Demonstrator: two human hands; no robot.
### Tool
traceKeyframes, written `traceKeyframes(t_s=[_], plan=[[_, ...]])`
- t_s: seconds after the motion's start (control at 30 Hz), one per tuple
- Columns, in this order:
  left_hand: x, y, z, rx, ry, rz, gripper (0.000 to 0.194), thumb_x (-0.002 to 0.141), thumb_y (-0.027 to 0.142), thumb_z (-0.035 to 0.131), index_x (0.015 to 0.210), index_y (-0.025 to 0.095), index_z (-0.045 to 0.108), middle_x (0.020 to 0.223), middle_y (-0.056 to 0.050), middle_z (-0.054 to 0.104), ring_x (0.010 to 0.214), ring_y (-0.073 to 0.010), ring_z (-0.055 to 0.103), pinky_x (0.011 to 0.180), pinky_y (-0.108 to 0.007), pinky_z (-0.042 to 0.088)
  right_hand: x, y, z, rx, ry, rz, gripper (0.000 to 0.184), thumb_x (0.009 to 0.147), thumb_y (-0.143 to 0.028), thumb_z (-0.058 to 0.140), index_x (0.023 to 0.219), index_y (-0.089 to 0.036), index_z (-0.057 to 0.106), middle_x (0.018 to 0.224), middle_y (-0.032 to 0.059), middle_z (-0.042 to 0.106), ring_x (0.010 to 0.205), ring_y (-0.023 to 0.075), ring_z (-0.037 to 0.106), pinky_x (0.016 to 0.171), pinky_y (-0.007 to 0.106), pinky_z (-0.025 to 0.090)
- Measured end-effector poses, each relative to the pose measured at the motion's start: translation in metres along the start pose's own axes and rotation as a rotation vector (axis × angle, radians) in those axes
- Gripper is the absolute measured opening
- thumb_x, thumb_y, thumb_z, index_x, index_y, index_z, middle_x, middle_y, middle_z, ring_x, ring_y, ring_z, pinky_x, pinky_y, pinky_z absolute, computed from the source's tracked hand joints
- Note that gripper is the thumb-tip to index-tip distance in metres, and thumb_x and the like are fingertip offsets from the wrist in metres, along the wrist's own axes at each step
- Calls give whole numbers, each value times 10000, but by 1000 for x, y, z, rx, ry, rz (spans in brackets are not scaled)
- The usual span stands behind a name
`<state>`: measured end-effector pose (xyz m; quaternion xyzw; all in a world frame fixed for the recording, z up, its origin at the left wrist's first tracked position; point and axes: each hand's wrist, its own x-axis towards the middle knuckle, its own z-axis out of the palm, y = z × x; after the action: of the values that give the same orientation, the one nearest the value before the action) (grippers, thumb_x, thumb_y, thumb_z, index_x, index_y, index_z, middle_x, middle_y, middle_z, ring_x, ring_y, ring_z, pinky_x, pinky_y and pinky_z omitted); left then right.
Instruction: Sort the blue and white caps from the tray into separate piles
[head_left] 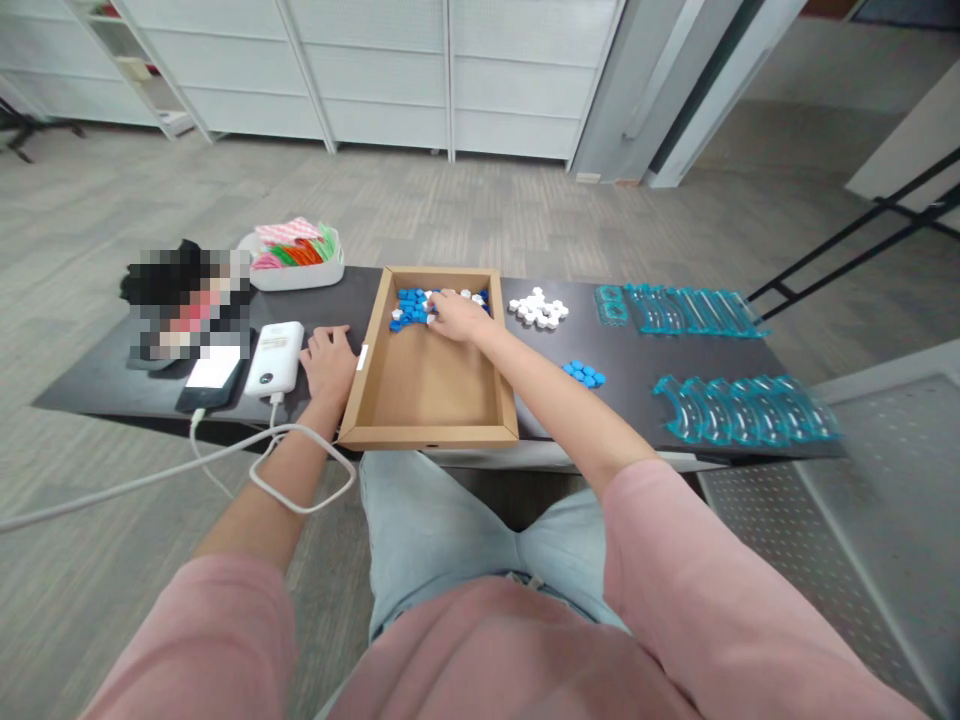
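Note:
My right hand point(456, 316) reaches into a shallow cardboard box point(358, 400), fingers bent and drawn together among small blue pieces point(411, 303) and a few white ones. What lies between those fingertips is hidden. My left hand point(330, 362) rests on the table just outside the box's left wall, fingers stretched out and holding nothing. Right of the box, a cluster of white hexagonal pieces point(538, 309) lies on the table. Nearer to me, beside my right forearm, is a smaller group of blue hexagonal pieces point(583, 374).
Clear teal plastic parts stand in a back row point(694, 311) and a front row point(750, 410) at the right. Left are a white power bank point(274, 358), a phone point(214, 375), a looping white cable point(306, 508), and a white tray point(300, 276) with colourful strands on the dark table point(630, 400).

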<state>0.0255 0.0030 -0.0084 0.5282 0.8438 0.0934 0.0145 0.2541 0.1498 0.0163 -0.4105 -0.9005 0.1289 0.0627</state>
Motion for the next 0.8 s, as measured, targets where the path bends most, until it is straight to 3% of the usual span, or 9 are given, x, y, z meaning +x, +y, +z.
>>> traceKeyframes(t_s=[0.1,0.3,0.53,0.67,0.8], plan=[[-1,2,0,-2,6,-1,624,1201,338,419,1723,91,656,1702,-356,609,1561,-499,604,1278,-590,448,10,-10,4,-50,-7,24,330,1138,-318,749,1443,-192,732,1612,209,744,1447,422,724,1201,548,586],[-1,1,2,-27,15,0,618,1191,350,449,1722,113,658,1704,-356,606,1572,-501,593,1274,-583,435,9,-16,5,-56,9,-72,152,1112,-198,730,1253,-223,782,1470,173,837,1338,396,778,1122,519,623],[2,-2,2,-29,-1,-5,619,1179,323,460,1725,105,656,1710,-369,591,1564,-512,594,1249,-591,443,-11,-13,-1,45,-3,-192,177,1064,-179,781,1235,-225,771,1354,139,851,1302,359,758,1096,442,565],[2,-5,2,-63,8,28,620,1193,322,459,1726,74,655,1691,-395,579,1547,-535,587,1216,-604,440,-41,1,-11,250,103,-311,264,1093,-199,726,1356,-202,756,1391,143,799,1240,306,743,1115,431,568],[1,-6,0,-54,-12,22,646,1208,356,406,1734,61,637,1697,-384,560,1563,-511,560,1246,-592,417,-107,41,-29,434,229,-340,255,1100,-253,724,1341,-220,803,1345,125,763,1159,271,752,1102,439,627]])
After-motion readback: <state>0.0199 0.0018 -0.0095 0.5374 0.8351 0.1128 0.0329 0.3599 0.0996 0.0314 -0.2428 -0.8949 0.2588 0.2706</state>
